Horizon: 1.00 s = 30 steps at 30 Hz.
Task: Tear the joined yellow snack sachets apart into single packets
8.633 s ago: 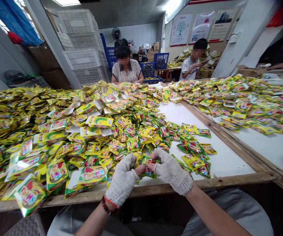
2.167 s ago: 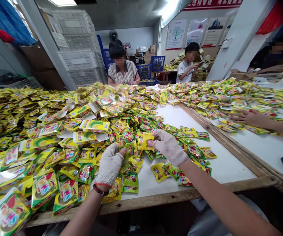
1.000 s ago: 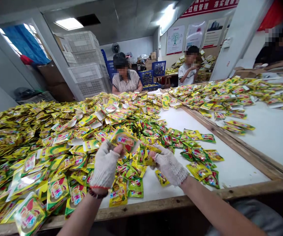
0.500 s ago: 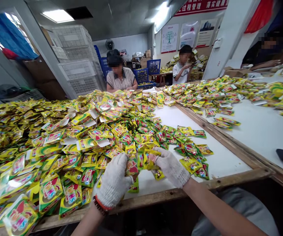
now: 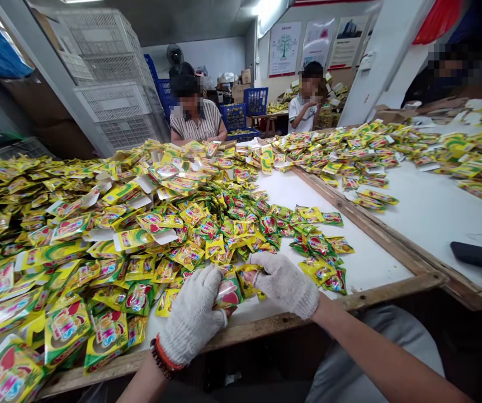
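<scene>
Both hands gloved, working at the near edge of the table (image 5: pixel 375 290). Left hand (image 5: pixel 193 319) and right hand (image 5: pixel 285 282) meet over a sachet stack (image 5: pixel 229 291): a few small green/red packets pinched together, held just above the white top, about mid-way along the front rim. Left fingers (image 5: pixel 212 280) curl round one end and the right-hand ones wrap over the other; both sets closed on the stack, no gap showing. Count in the stack: can't tell, gloves cover most of it. Loose small sachets (image 5: pixel 319 249) lie scattered just beyond and right of the right hand. The big heap (image 5: pixel 77 224) of yellow packs fills the left side and far end of the table, with flat printed cards mixed in. Progress, my read: barely dented. One handful gathered, the rest looks like unsorted bulk. No finished bundles or filled container visible near the hands, so output so far can't be judged. The neighbouring table to the right carries more of the same, plus a dark phone (image 5: pixel 480 256) near its front edge. Person in striped top (image 5: pixel 194 115) sits at the far end, another in a white shirt (image 5: pixel 302 109) further back. White crates (image 5: pixel 107 84) are stacked behind.
</scene>
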### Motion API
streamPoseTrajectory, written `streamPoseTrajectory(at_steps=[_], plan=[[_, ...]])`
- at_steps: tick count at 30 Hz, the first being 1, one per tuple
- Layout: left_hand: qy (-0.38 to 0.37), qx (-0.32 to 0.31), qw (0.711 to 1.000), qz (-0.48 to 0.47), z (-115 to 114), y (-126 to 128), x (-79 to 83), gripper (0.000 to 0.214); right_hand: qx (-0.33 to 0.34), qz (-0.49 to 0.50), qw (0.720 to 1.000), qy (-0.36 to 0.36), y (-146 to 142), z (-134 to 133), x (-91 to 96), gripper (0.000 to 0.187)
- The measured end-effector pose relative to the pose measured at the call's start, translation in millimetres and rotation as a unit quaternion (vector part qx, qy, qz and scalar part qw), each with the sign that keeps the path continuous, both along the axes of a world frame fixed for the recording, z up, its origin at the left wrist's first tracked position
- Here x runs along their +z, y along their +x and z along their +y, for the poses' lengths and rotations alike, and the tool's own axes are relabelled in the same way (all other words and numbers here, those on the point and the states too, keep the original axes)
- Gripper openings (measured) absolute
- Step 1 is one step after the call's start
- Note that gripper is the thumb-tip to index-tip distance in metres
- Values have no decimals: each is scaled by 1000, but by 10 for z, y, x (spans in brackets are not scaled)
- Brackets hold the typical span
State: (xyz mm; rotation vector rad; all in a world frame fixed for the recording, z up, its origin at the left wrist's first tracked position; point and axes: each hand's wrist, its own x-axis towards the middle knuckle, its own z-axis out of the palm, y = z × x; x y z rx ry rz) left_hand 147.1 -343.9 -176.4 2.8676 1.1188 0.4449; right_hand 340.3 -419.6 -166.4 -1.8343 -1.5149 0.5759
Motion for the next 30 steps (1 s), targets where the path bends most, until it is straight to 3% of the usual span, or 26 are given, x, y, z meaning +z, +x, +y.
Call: streamPoseTrajectory(at_steps=[3,8,15,19,24,30], plan=[[-3,16,1000,-12,-23,20,-84,47,-33,-39,999,-6,-76,11,-26,29],[22,42,999,6,-47,13,-159,47,48,-106,993,-36,-19,-17,-56,31],[57,10,998,16,-110,108,-180,56,38,-153,987,-44,12,7,54,22],[58,8,998,18,-71,61,-180,50,79,-61,992,-81,72,20,110,26],[63,-21,998,-2,-52,51,-179,55,19,-23,998,-50,48,39,66,23],[104,12,994,-7,-72,88,-182,51,113,165,969,-144,-66,-3,32,24]])
